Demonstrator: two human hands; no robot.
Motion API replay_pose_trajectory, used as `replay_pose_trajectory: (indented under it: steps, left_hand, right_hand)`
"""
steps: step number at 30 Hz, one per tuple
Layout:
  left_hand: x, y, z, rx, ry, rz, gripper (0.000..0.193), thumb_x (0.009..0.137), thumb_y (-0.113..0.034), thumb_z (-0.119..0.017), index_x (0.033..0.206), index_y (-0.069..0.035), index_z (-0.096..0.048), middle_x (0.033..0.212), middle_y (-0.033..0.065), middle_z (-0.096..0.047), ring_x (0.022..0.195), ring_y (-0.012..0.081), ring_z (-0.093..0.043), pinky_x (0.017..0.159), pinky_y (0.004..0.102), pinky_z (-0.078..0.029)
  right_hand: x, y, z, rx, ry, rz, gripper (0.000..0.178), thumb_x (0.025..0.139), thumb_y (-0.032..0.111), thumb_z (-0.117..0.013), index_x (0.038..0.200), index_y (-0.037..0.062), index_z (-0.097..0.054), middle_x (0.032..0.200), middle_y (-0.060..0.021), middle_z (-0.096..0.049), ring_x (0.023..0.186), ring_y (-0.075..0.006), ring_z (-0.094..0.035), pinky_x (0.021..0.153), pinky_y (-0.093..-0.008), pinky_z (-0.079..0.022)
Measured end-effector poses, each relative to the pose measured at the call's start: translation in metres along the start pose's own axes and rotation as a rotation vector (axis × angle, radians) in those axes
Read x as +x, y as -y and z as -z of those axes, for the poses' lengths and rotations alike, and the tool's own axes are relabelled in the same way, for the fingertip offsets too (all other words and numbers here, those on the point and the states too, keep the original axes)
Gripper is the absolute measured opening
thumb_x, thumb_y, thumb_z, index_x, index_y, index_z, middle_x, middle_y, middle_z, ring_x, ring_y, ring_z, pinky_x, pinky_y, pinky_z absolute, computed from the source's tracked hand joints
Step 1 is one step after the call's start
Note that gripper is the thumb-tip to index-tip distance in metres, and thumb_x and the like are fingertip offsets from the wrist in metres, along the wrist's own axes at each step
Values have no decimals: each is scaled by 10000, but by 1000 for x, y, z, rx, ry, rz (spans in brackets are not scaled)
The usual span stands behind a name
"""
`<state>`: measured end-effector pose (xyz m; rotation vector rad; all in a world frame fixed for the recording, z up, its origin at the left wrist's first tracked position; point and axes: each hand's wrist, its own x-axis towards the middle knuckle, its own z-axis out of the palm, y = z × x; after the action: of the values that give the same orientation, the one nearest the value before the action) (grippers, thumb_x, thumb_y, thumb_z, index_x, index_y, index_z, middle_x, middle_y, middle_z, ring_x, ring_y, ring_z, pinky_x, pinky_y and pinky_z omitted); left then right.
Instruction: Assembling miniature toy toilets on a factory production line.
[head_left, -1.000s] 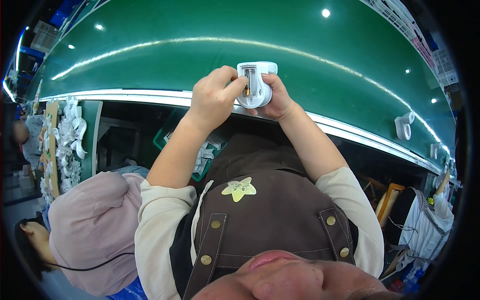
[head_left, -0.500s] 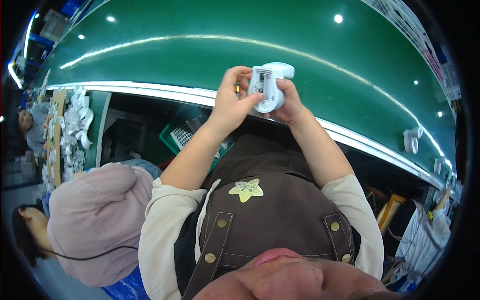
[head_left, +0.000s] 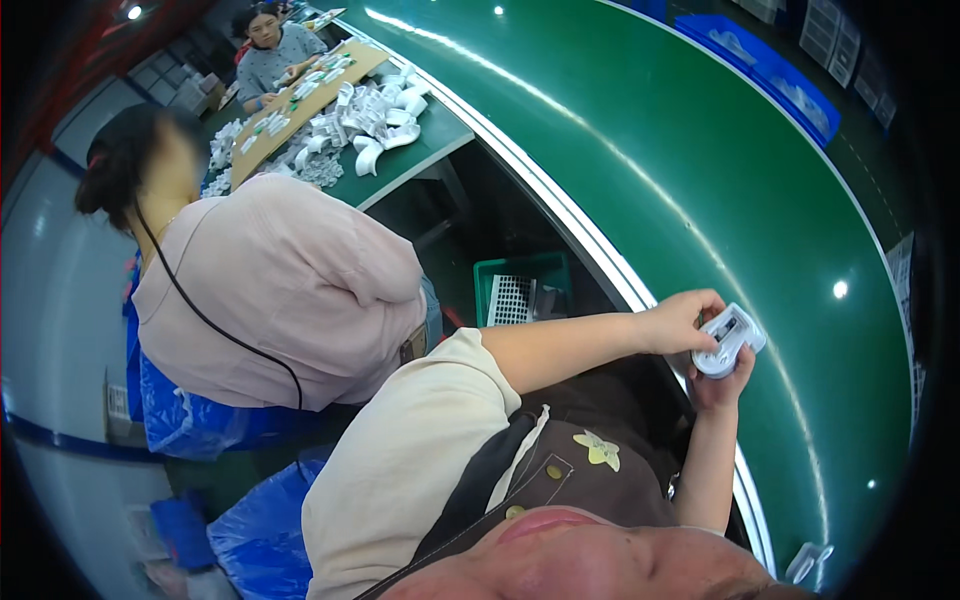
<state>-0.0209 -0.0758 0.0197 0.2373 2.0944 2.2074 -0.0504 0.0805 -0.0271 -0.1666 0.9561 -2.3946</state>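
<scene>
Over the edge of the green bench [head_left: 640, 170], both my hands hold a white plastic housing [head_left: 740, 350] with a rounded end and an open recess. Dark and metallic parts show inside the recess, too small to name. My left hand [head_left: 678, 324] grips the housing's left side, its thumb at the near rim and its fingers bent around the upper edge. Below and to the right, my right hand [head_left: 722, 388] supports the housing from underneath, so some of its fingers are hidden.
A white plastic piece [head_left: 808, 562] lies farther right on the bench. At left, a co-worker in pink [head_left: 280, 290] sits near a table heaped with white curved parts [head_left: 370, 130]. A green crate [head_left: 485, 290] stands under the bench. Blue bins [head_left: 760, 75] line the far side.
The view has swung left, bringing the co-workers and parts table further into sight. Both hands keep their hold on the housing, which appears farther right and lower.
</scene>
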Motion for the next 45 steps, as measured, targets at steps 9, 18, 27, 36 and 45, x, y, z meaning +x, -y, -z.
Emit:
replay_pose_trajectory:
  steps: [9, 18, 27, 36, 45]
  left_hand:
    - [7, 14, 5, 44, -15, -83, 318, 697, -44, -688, 990, -6, -568, 970, 69, -559, 796, 128, -568, 702, 263, -472]
    - [20, 40, -1, 194, -149, -231, 310, 697, -88, -722, 964, -33, -576, 887, 47, -485, 605, 111, -460, 569, 257, -397]
    - [15, 44, 5, 250, -167, -240, 264, 692, -74, -706, 897, -29, -546, 847, 68, -489, 644, 143, -488, 577, 272, -409]
    - [11, 52, -4, 456, -273, -425, 170, 713, -25, -602, 861, -18, -518, 831, 106, -458, 684, 242, -499, 579, 310, -426]
    - [15, 52, -3, 355, -264, -400, 197, 736, -44, -614, 922, -22, -554, 842, 75, -474, 681, 175, -499, 594, 283, -423]
  right_hand:
    - [-2, 9, -29, -37, -12, 72, 519, 859, 408, -477, 1226, 42, -461, 1133, -96, -566, 1031, -219, -560, 873, -341, -462]
    - [12, -4, 13, -357, -240, 331, 494, 927, 324, -508, 1284, 11, -373, 1200, -117, -503, 1116, -209, -497, 926, -344, -415]
    - [8, -8, 8, -784, -288, 445, 681, 758, 231, -721, 1269, -17, -346, 1178, -113, -475, 1078, -200, -485, 920, -329, -392]
    - [10, -12, 4, -616, -238, 405, 577, 772, 112, -700, 1235, -10, -379, 1077, -82, -533, 987, -158, -527, 859, -292, -425]
    - [7, -8, 1, -546, -191, 354, 587, 765, 113, -705, 1244, 18, -380, 1103, -73, -523, 1022, -168, -517, 871, -301, -424]
